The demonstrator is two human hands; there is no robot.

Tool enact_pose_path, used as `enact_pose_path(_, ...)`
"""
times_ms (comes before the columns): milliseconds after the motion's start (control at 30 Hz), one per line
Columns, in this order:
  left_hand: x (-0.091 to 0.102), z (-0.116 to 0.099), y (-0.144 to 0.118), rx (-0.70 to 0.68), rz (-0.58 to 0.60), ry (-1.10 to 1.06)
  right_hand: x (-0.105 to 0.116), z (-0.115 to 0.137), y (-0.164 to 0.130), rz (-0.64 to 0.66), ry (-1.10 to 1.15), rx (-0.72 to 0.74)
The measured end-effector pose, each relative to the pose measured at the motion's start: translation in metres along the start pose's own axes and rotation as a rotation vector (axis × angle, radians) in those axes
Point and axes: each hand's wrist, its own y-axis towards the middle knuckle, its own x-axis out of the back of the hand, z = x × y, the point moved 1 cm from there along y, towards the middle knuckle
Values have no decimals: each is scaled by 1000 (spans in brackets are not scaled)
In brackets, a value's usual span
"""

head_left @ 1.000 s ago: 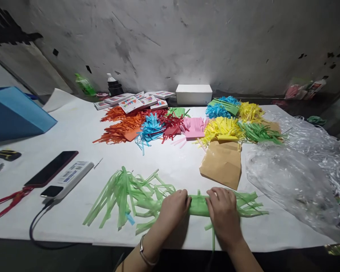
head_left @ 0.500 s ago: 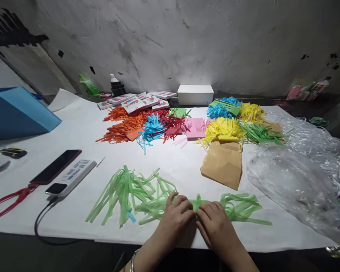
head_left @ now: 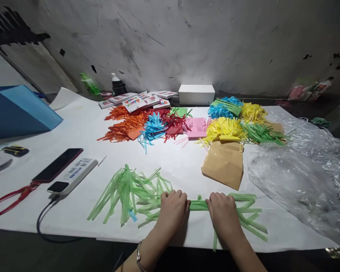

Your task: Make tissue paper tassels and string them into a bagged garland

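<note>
A strip of light green tissue paper with fringed ends (head_left: 198, 205) lies across the front of the table, its middle rolled or folded into a narrow band. My left hand (head_left: 173, 211) is closed round the band on the left, and my right hand (head_left: 223, 213) grips it on the right. Between my fists a short length of the band shows, with a small tab standing up from it. Cut fringes stick out past both hands. Left of my left hand a finished-looking green tissue tassel (head_left: 126, 189) lies spread out, a bit of blue paper (head_left: 132, 215) by its strands.
Behind lie orange (head_left: 124, 126), blue, red, pink (head_left: 197, 127) and yellow (head_left: 226, 129) fringe bundles. A brown paper envelope (head_left: 223, 164) lies ahead of my right hand. Clear plastic (head_left: 289, 181) covers the right side. A phone (head_left: 58, 165) and power bank (head_left: 73, 175) lie left.
My hands have moved apart along the green strip and closed round it, baring the narrow band between them. The fringe on the right has shifted, and one strand now hangs toward me.
</note>
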Motion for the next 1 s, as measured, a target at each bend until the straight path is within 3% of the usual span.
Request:
enact_pose_path(67,0,0,2,-1,5,0,5,4,2,-10,19,12)
enact_pose_path(233,3,4,-1,-23,-27,-46,7,14,-5,4,143,227)
enact_pose_path(400,-3,8,-10,-260,-160,-154,-2,15,-9,-15,210,205)
enact_pose_path(500,-9,10,-15,-326,-200,-187,-3,19,-10,-19,258,204)
enact_pose_path(633,-7,11,-17,-294,-179,-259,2,16,-15,-28,305,219)
enact_pose_path(833,1,13,-21,-268,-120,-285,15,-12,-32,-41,334,225)
enact_pose_path(1000,3,4,-20,-139,-53,-167,12,-3,-30,-32,231,32)
